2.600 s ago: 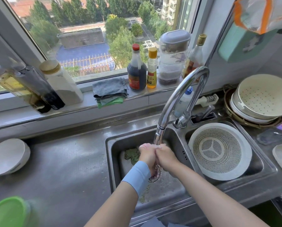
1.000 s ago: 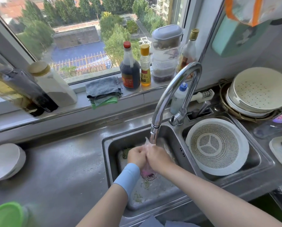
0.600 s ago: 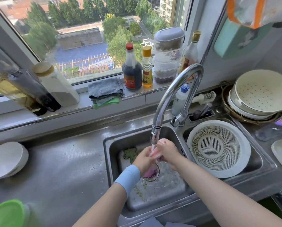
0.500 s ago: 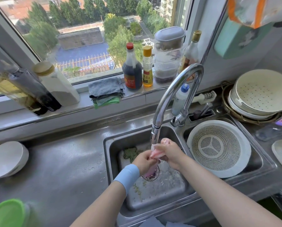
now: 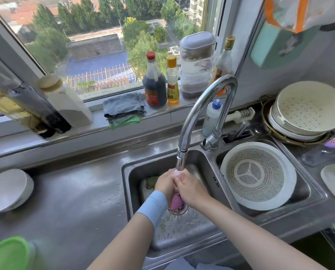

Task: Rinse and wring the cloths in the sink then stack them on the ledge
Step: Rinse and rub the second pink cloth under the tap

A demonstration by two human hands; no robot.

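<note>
Over the left basin of the steel sink (image 5: 131,193), my left hand (image 5: 163,185) and my right hand (image 5: 190,189) are pressed together and grip a pink cloth (image 5: 176,201). Its lower end hangs out below my palms, above the drain. Water runs from the tap (image 5: 197,112) onto my knuckles. A greenish cloth (image 5: 150,181) lies at the basin's back left, partly hidden by my left hand. On the window ledge (image 5: 158,115) lies a folded stack of cloths (image 5: 123,109), grey on top and green beneath.
A white colander (image 5: 258,175) fills the right basin. Sauce bottles (image 5: 155,82), a stacked container (image 5: 196,65) and tall jars (image 5: 65,100) line the ledge. Strainer bowls (image 5: 306,108) sit at right, a white bowl (image 5: 7,190) and a green lid (image 5: 7,254) on the left counter.
My hands have closed together again under the tap and dropped a little, with the pink cloth now squeezed between them and hanging below; half a second ago the right hand held it higher.
</note>
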